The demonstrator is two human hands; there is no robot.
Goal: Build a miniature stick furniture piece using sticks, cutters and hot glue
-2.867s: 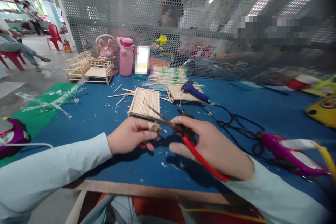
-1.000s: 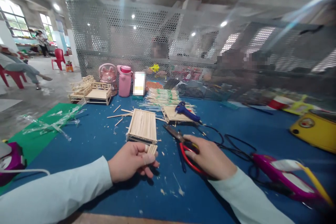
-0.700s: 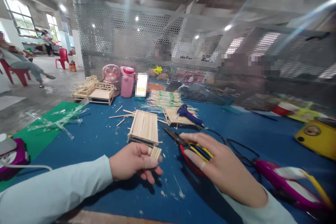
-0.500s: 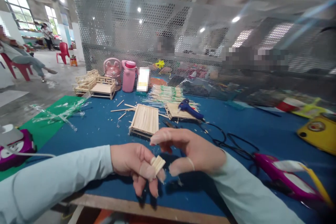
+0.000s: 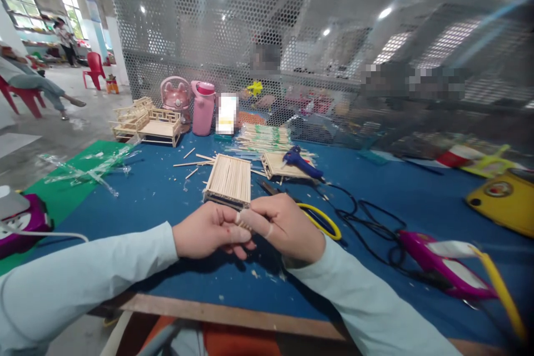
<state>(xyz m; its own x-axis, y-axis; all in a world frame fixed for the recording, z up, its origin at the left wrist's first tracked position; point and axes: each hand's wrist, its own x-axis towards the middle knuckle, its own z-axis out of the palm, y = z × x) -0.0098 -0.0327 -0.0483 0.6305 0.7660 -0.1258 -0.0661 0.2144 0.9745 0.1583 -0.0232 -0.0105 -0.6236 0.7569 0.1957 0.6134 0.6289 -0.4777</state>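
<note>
My left hand (image 5: 214,229) and my right hand (image 5: 282,226) meet over the front of the table, both closed. Between their fingertips is a small bundle of short wooden sticks (image 5: 245,225), mostly covered by my fingers. Just beyond my hands sits a slatted wooden stick panel (image 5: 229,178) on a low frame. Behind it to the right, a blue glue gun (image 5: 303,163) lies on another small stick frame (image 5: 271,166). Scissors with yellow handles (image 5: 323,221) lie beside my right hand, partly hidden by it.
Miniature stick furniture (image 5: 161,127), a pink bottle (image 5: 203,111) and bundled sticks (image 5: 265,138) stand at the back by a perforated metal screen (image 5: 187,28). Black cable (image 5: 367,217) runs right to a purple power strip (image 5: 446,264). Another purple device (image 5: 31,222) is at left.
My right hand has come down and left, from open and apart to closing on the small stick bundle together with my left hand. The scissors' yellow handles now show. The view has tilted slightly down.
</note>
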